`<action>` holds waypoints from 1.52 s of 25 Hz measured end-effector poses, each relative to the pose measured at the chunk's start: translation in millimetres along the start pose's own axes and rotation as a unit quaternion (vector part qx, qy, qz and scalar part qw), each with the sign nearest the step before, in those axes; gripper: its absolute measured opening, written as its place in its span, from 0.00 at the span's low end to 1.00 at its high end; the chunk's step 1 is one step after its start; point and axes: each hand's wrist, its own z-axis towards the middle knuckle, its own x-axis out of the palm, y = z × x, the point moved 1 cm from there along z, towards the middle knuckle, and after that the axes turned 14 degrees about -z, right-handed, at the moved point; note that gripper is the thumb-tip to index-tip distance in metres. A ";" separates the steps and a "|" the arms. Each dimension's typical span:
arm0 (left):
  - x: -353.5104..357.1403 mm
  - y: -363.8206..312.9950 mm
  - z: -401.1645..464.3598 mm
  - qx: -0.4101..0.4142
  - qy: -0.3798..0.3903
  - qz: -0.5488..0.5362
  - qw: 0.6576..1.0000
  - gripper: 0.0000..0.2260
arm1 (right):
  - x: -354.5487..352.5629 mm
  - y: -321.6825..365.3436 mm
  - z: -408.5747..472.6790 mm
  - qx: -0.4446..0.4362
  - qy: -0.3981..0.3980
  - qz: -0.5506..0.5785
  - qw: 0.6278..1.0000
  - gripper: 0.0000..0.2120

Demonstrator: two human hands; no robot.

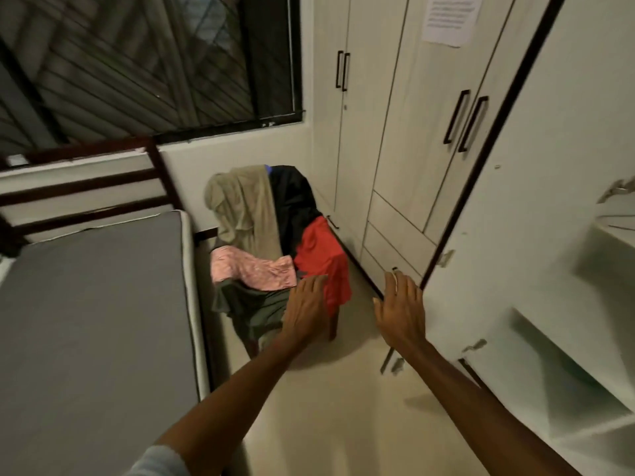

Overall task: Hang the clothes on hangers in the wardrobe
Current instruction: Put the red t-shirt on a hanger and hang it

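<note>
A chair (pixel 332 326) near the corner carries a heap of clothes: a beige garment (pixel 240 204) and a black one (pixel 293 201) over its back, a red one (pixel 323 259) down its right side, a pink one (pixel 251 269) and a dark olive one (pixel 251 304) on the seat. My left hand (pixel 305 309) stretches out with straight fingers in front of the olive and red clothes, holding nothing. My right hand (pixel 400 309) is also flat and empty, held out beside the edge of the open wardrobe door (pixel 536 166). No hanger is visible.
A bed with a grey mattress (pixel 96 321) fills the left side. Closed wardrobe doors (pixel 422 132) with black handles line the right wall, with drawers below. White inner shelves (pixel 567 355) show at far right. A dark window (pixel 154 63) is above the bed. Pale floor lies between bed and wardrobe.
</note>
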 end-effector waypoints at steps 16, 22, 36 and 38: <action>-50.0 188.8 81.8 -0.196 -0.016 0.003 0.980 0.31 | 120.0 171.0 171.5 -0.083 0.136 0.049 0.986 0.34; -17.3 228.8 175.5 -0.221 0.021 -0.030 0.975 0.29 | 189.9 169.3 246.3 -0.059 0.203 0.034 0.977 0.32; 197.6 445.4 438.0 -0.205 0.082 -0.178 0.959 0.25 | 465.1 184.0 474.6 -0.029 0.280 0.004 0.960 0.33; 232.2 475.8 471.2 -0.232 0.102 -0.179 0.951 0.28 | 493.4 187.9 496.5 -0.008 0.260 -0.002 0.965 0.34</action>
